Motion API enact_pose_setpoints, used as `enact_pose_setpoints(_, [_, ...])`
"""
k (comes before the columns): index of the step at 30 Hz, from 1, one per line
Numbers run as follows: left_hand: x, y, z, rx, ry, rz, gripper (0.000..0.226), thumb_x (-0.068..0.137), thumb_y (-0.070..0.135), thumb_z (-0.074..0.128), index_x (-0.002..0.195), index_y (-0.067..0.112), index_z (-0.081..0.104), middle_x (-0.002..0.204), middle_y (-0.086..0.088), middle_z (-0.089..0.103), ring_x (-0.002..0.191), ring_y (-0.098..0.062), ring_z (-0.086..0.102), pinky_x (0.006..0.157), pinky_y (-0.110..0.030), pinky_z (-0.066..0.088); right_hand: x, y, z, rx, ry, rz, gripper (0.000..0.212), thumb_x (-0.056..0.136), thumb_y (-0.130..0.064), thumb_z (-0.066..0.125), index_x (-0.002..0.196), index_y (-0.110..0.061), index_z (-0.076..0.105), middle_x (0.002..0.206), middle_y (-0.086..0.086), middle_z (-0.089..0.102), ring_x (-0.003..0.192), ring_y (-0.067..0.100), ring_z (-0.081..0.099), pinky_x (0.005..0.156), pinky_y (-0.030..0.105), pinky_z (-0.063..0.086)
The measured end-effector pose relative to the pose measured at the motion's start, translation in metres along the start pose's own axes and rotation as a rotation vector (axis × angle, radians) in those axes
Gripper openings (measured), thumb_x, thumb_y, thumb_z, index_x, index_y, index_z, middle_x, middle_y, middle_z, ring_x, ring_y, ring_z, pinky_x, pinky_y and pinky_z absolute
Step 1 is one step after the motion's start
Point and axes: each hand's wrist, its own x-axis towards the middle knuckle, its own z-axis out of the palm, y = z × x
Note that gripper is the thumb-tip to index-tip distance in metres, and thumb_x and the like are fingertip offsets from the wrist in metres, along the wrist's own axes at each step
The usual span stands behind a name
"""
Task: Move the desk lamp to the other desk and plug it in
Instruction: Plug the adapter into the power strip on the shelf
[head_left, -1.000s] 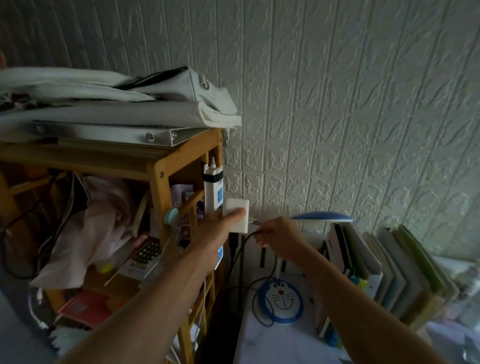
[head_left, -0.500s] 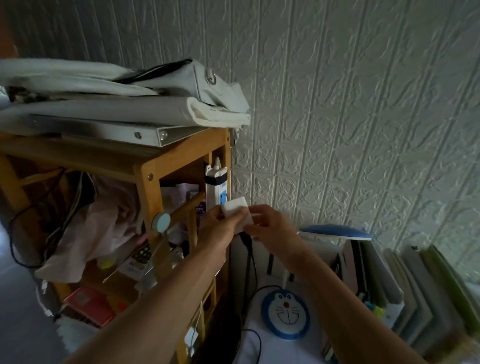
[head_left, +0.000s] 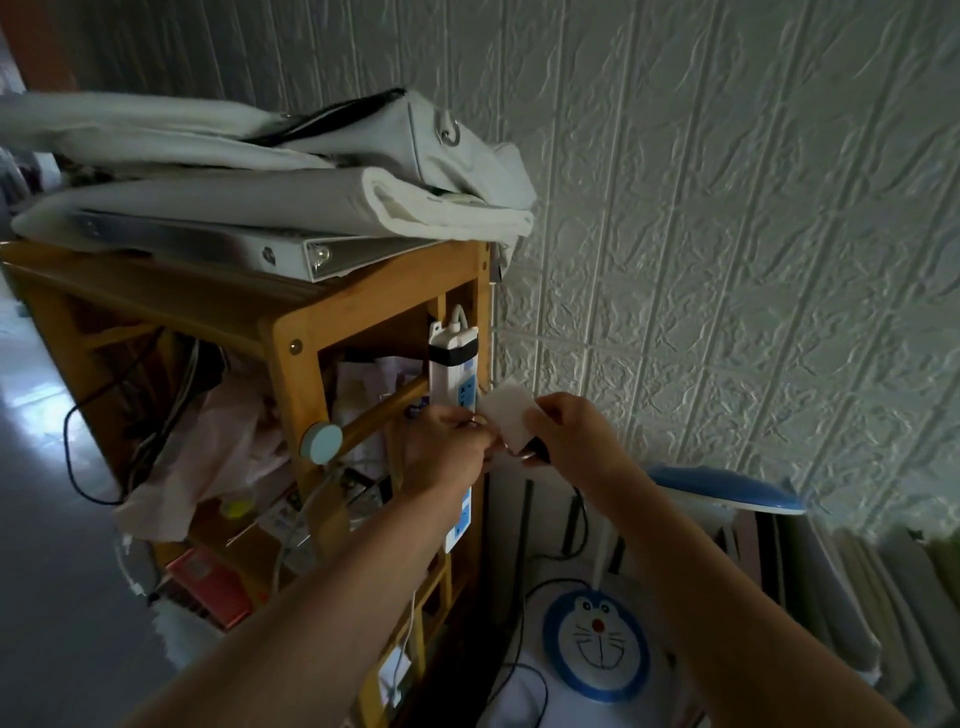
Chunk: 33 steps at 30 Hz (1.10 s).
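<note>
The desk lamp stands on the white desk at the lower right, with a round blue cartoon-cat base (head_left: 597, 644) and a blue head (head_left: 727, 493). Its black cord (head_left: 546, 693) loops on the desk and rises toward my hands. My left hand (head_left: 447, 449) grips a white adapter block (head_left: 509, 415) from the left. My right hand (head_left: 566, 436) pinches the black lamp plug (head_left: 537, 449) against the block's lower edge. Both hands are just right of a white power strip (head_left: 451, 374) strapped upright to the wooden shelf (head_left: 291, 332).
A binder, folded cloth and a white bag (head_left: 431, 140) are piled on top of the shelf. Its lower levels hold plastic bags, cables and a red box (head_left: 208, 587). Upright books (head_left: 831, 597) fill the desk's right side. The textured wall lies close behind.
My right hand has moved left and up with the plug until it meets the adapter block in my left hand. The view has shifted closer to the shelf.
</note>
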Motion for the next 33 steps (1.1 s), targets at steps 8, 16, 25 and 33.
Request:
enact_pose_setpoints(8, [0.007,-0.003,-0.015,0.135,0.082,0.073,0.035,0.075,0.003,0.068,0.067,0.031,0.050,0.091,-0.001,0.061,0.094,-0.025,0.065,0.083,-0.043,0.058,0.003,-0.008,0.003,-0.344,0.076,-0.186,0.023,0.090,-0.018,0.049,0.111,-0.009,0.057,0.105,0.013,0.064,0.082,0.016,0.055,0.053,0.015,0.038])
enact_pose_setpoints(16, [0.016,-0.007,-0.015,0.177,0.066,0.099,0.032,0.074,0.006,0.070,0.075,0.031,0.051,0.085,0.007,0.063,0.097,-0.021,0.065,0.084,-0.041,0.058,0.007,-0.021,0.006,-0.467,0.093,-0.246,0.025,0.088,-0.015,0.054,0.110,-0.006,0.060,0.108,0.016,0.066,0.089,0.023,0.059,0.076,0.033,0.049])
enact_pose_setpoints(25, [0.022,-0.010,-0.016,0.229,0.076,0.131,0.027,0.073,0.008,0.072,0.086,0.024,0.055,0.085,0.009,0.062,0.094,-0.019,0.065,0.082,-0.039,0.058,0.010,-0.025,0.001,-0.492,0.050,-0.259,0.025,0.085,-0.012,0.058,0.109,-0.006,0.063,0.108,0.016,0.067,0.095,0.028,0.062,0.083,0.036,0.050])
enact_pose_setpoints(33, [0.025,-0.011,-0.014,0.270,0.086,0.180,0.027,0.073,0.010,0.073,0.089,0.023,0.055,0.087,0.007,0.062,0.090,-0.017,0.064,0.076,-0.035,0.058,0.014,-0.029,-0.001,-0.508,0.046,-0.238,0.025,0.081,-0.011,0.063,0.105,-0.009,0.067,0.105,0.015,0.068,0.092,0.027,0.063,0.083,0.038,0.054])
